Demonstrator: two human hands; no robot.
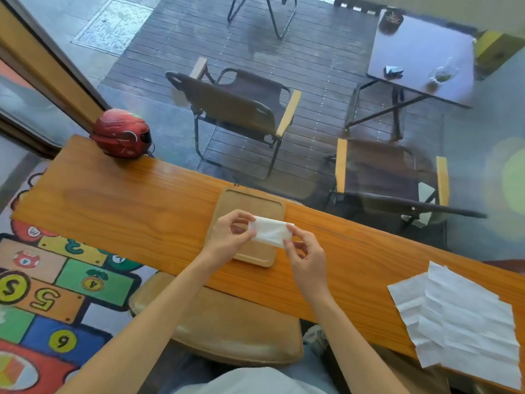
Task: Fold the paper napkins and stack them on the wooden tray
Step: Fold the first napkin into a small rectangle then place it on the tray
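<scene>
Above the pale rectangular wooden tray [250, 203], both hands' fingers [246, 216] pinch the small folded white paper napkin [271, 231]; align edges, then crease firmly.

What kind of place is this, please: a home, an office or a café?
Probably a café, at a window counter. The long wooden counter faces glass, and outside stand folding chairs and a small table holding a glass. Napkins beside a wooden tray fit this too.
</scene>
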